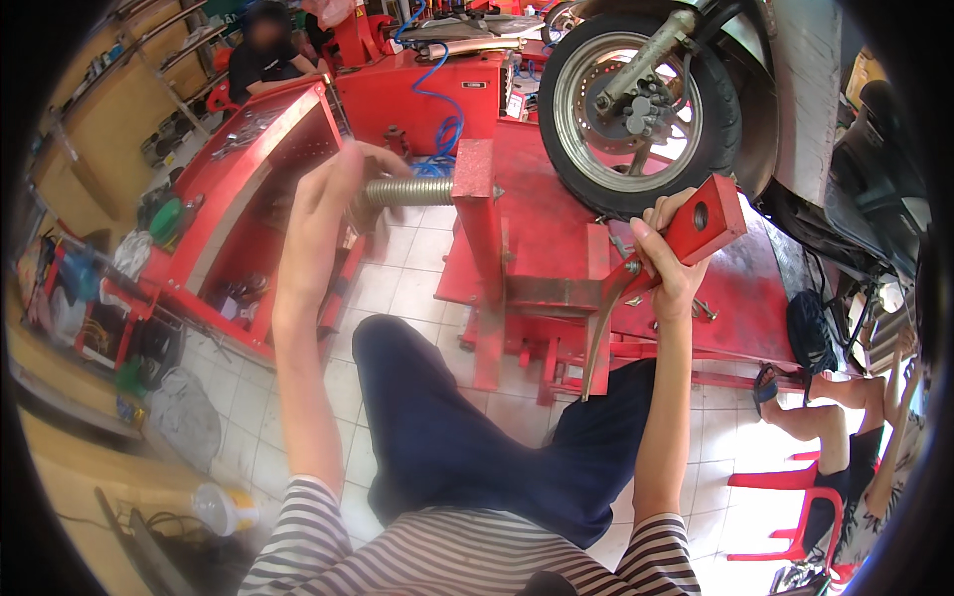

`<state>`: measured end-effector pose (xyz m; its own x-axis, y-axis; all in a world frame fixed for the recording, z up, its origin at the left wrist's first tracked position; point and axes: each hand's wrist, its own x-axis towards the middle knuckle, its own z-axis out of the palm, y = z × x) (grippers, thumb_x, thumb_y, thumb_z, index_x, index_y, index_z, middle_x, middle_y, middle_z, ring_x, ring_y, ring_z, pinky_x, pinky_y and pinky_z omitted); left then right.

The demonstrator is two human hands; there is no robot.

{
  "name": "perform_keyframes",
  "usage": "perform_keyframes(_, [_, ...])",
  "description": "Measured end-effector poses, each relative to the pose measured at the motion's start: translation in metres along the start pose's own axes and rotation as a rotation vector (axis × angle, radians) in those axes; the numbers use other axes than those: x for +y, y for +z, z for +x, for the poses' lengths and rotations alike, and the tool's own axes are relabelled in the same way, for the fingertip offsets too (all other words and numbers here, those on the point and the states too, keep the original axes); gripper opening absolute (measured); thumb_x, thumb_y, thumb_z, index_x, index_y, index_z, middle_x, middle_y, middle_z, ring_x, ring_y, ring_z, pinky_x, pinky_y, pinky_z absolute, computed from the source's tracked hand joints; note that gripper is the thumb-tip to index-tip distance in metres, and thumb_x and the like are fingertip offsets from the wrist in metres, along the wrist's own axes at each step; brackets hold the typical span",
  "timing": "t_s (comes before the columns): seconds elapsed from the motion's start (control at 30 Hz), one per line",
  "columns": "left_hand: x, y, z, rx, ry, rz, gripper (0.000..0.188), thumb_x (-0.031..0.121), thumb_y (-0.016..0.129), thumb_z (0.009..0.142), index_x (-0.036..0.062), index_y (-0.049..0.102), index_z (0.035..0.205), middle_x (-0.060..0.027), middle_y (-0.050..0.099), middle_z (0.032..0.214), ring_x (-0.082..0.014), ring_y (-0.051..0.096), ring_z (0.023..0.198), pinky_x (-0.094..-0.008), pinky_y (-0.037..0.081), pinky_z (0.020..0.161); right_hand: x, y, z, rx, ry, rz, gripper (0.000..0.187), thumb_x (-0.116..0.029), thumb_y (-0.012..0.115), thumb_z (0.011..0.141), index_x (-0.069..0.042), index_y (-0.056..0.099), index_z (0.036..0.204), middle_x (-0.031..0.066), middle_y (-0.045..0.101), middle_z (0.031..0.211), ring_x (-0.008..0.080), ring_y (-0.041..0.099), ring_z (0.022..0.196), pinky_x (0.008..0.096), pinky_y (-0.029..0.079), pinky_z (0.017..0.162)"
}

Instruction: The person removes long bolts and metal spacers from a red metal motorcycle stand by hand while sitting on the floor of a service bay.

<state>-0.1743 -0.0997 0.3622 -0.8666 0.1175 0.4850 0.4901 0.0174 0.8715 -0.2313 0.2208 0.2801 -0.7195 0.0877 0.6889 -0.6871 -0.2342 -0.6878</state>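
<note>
My left hand (333,199) is at the free end of a thick threaded screw (412,192). Motion smears its fingers, which curve about the screw's end; whether they grip cannot be made out. The screw runs level into the red block atop a red upright post (479,228) of a metal clamp. My right hand (674,258) is closed round a red metal arm, just below its block-shaped end (708,221) with a round hole. A metal crossbar (552,294) joins the clamp's two sides. Beyond stands a motorcycle front wheel (641,109) with a brake disc.
A red lift platform (696,323) lies under the wheel. To the left stands an open red tool cabinet (214,238). A blue coiled hose (447,134) hangs behind the clamp. One person (266,55) is at far left; another's legs (835,422) show by a red chair (795,531) at right.
</note>
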Motion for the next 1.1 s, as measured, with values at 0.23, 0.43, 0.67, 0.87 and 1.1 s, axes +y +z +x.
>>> perform_keyframes(0.23, [-0.012, -0.010, -0.006, -0.086, 0.171, 0.080, 0.060, 0.028, 0.083, 0.075, -0.0013, 0.058, 0.121, -0.0142, 0.062, 0.106, -0.0155, 0.066, 0.077, -0.0236, 0.049, 0.055, -0.003, 0.003, -0.003, -0.026, 0.013, 0.045, 0.027, 0.006, 0.070, 0.078, -0.006, 0.048, 0.087, 0.0000, 0.047, 0.074, 0.0056, 0.043, 0.057, 0.0206, 0.033, 0.046])
perform_keyframes(0.43, [0.001, 0.013, -0.008, 0.019, 0.197, 0.155, 0.034, 0.012, 0.066, 0.089, 0.0007, 0.057, 0.120, -0.0110, 0.063, 0.109, -0.0146, 0.065, 0.080, -0.0218, 0.049, 0.053, 0.000, 0.004, 0.000, -0.025, 0.022, 0.057, 0.027, 0.010, 0.067, 0.078, -0.006, 0.047, 0.086, -0.0008, 0.044, 0.071, 0.0053, 0.038, 0.053, 0.0209, 0.028, 0.044])
perform_keyframes(0.67, [0.011, -0.006, -0.007, -0.089, -0.250, 0.054, 0.063, 0.053, 0.062, 0.090, -0.0054, 0.058, 0.112, -0.0117, 0.066, 0.093, -0.0111, 0.063, 0.064, -0.0263, 0.051, 0.060, -0.002, -0.001, -0.003, -0.044, 0.021, 0.059, 0.028, 0.010, 0.067, 0.078, -0.006, 0.047, 0.088, -0.0006, 0.044, 0.074, 0.0061, 0.039, 0.055, 0.0211, 0.030, 0.048])
perform_keyframes(0.87, [-0.008, 0.005, -0.006, 0.017, 0.426, 0.230, 0.057, 0.043, 0.074, 0.083, -0.0030, 0.059, 0.113, -0.0146, 0.067, 0.106, -0.0162, 0.065, 0.095, -0.0294, 0.054, 0.077, 0.000, 0.006, -0.005, 0.006, 0.025, 0.023, 0.029, 0.009, 0.068, 0.078, -0.007, 0.046, 0.088, -0.0003, 0.044, 0.075, 0.0073, 0.039, 0.061, 0.0228, 0.032, 0.053])
perform_keyframes(1.1, [0.014, -0.001, -0.006, -0.046, -0.085, 0.015, 0.046, 0.034, 0.075, 0.083, -0.0034, 0.061, 0.106, -0.0090, 0.066, 0.085, -0.0096, 0.061, 0.064, -0.0230, 0.048, 0.056, -0.001, 0.001, -0.005, -0.009, 0.025, 0.007, 0.029, 0.006, 0.069, 0.078, -0.007, 0.046, 0.088, -0.0004, 0.043, 0.075, 0.0077, 0.040, 0.063, 0.0227, 0.033, 0.056])
